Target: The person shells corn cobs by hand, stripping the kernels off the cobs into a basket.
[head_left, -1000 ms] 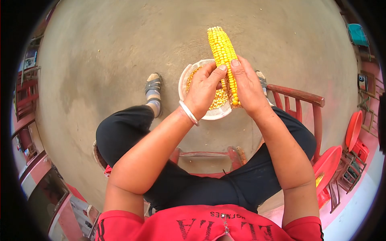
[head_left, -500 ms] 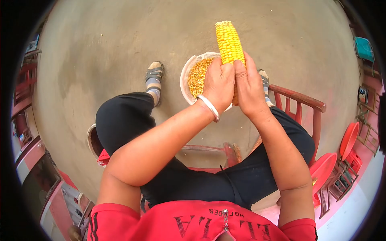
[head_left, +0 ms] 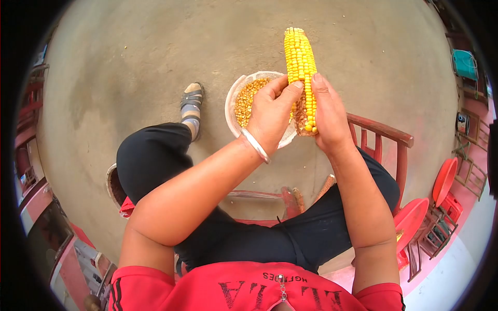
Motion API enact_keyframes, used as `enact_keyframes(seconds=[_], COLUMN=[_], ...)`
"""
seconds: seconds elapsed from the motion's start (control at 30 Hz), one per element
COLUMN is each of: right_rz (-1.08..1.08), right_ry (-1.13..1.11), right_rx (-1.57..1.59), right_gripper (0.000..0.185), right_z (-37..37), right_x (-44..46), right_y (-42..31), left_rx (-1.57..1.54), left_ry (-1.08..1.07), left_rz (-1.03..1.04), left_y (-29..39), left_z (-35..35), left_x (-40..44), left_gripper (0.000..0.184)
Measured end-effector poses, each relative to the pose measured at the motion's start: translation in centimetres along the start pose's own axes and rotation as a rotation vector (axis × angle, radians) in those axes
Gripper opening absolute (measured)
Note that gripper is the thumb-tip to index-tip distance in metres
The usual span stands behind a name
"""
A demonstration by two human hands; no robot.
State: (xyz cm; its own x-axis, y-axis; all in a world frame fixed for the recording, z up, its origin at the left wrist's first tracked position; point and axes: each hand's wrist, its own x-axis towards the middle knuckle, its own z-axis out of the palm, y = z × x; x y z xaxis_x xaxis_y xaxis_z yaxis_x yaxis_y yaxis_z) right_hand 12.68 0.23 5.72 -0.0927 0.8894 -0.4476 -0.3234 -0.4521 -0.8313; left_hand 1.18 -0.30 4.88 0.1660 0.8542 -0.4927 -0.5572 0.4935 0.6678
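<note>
A yellow corn cob (head_left: 300,57) stands tilted above the bowl, its tip pointing away from me. Along its lower left side the kernels are gone and brownish bare cob shows. My right hand (head_left: 332,111) wraps the cob's lower right side, thumb lying along the kernels. From the left, my left hand (head_left: 272,106), with a silver bracelet (head_left: 255,145) at the wrist, grips the cob with its thumb on the kernels at the edge of the bare strip. Its other fingers are partly hidden. Below, a white basket (head_left: 231,106) holds loose corn kernels (head_left: 245,103).
A red wooden chair (head_left: 381,129) stands close by my right leg. My sandalled foot (head_left: 192,106) is left of the basket. Stripped-looking cobs (head_left: 326,186) lie between my legs. Red basins (head_left: 412,220) and small chairs line the right side. Concrete floor (head_left: 155,46) spreads ahead.
My left hand has shifted left and its thumb now presses the cob's side. The cob has turned, exposing the bare strip. My right hand has moved slightly right.
</note>
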Motion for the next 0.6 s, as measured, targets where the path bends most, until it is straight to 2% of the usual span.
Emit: enact_keyframes(seconds=[0.2,0.27,0.37,0.4,0.5,0.6], right_rz=[-0.071,0.002,-0.040,-0.042,0.013,0.025], right_ry=[-0.015,-0.020,0.003,0.002,0.003,0.044], right_rx=[-0.131,-0.045,-0.060,-0.061,0.052,0.094], right_gripper=[0.040,0.039,0.039,0.039,0.038,0.038], right_z=[0.0,-0.4,-0.2,-0.1,0.4,0.8], right_x=[0.2,0.4,0.3,0.2,-0.1,-0.2], right_y=[0.7,0.6,0.3,0.3,0.2,0.4], left_rx=[0.102,-0.009,-0.152,-0.194,-0.187,-0.203], left_ry=[-0.032,-0.047,-0.028,-0.013,0.079,0.084], left_rz=[0.058,0.020,-0.041,-0.080,-0.091,-0.037], left_y=[-0.4,0.0,0.0,0.5,1.1,0.7], left_z=[-0.8,-0.8,-1.3,-1.2,0.1,0.3], left_x=[0.2,0.1,0.3,0.0,-0.4,-0.6], left_gripper=[0.034,0.036,0.037,0.031,0.029,0.033])
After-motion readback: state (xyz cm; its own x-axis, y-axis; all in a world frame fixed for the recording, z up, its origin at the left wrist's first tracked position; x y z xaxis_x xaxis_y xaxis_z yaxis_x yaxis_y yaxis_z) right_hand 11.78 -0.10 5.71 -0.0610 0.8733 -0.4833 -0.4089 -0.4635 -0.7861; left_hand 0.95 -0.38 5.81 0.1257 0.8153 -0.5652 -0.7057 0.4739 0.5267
